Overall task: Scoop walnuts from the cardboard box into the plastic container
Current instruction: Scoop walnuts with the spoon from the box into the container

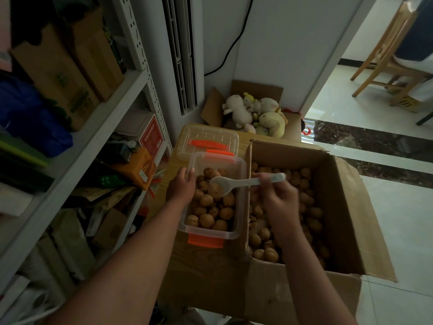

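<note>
My right hand [276,198] pinches the handle of the spoon [243,182] near its far end, fingers curled around it. The bowl reaches out to the left of my grip, over the plastic container [208,233]. My left hand [181,186] grips that container's outer rim, fingers hooked over the edge. A layer of walnuts [206,219] already covers its bottom, and many more lie under my right wrist in the cardboard box [339,207]. I can't tell whether the bowl carries a nut right now. Held this far from the bowl, a loaded spoon could twist and drop a nut outside the rim, or onto the lid [206,139] beyond. If my left hand slackens, a knock from the spoon might shove the light container.
</note>
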Action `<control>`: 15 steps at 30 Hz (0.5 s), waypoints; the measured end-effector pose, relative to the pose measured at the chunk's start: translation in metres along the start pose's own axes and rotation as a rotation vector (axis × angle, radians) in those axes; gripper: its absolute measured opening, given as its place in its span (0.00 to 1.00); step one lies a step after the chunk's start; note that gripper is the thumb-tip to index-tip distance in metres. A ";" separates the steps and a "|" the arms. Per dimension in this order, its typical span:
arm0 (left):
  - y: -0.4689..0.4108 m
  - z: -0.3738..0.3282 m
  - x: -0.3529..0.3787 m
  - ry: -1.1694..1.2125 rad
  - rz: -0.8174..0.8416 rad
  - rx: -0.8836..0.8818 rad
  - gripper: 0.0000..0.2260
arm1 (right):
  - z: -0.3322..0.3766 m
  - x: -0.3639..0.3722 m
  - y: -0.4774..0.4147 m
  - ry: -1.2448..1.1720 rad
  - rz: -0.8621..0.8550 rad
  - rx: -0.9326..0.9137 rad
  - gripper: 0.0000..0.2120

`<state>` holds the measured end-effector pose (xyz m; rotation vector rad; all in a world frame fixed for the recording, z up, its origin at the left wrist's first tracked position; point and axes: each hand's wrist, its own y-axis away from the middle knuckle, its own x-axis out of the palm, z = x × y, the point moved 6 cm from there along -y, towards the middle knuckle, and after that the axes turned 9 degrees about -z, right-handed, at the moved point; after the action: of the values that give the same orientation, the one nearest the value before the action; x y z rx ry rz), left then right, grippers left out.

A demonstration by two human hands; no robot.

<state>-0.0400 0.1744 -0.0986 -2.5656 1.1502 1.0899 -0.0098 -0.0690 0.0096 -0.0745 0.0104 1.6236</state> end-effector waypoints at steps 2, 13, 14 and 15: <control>0.000 -0.001 -0.001 -0.001 -0.008 0.008 0.14 | -0.003 0.017 0.007 0.007 0.086 -0.001 0.09; -0.001 0.001 0.000 0.005 0.004 -0.016 0.16 | -0.008 -0.043 -0.011 -0.039 -0.277 -0.041 0.12; -0.001 0.001 0.000 0.004 0.005 -0.018 0.17 | -0.011 -0.053 -0.012 -0.029 -0.349 -0.032 0.12; -0.001 0.001 0.001 0.001 0.006 -0.021 0.17 | -0.015 -0.062 -0.013 -0.020 -0.409 -0.025 0.12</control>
<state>-0.0399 0.1749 -0.0999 -2.5807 1.1538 1.1081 0.0072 -0.1310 -0.0014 -0.0738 -0.0387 1.2152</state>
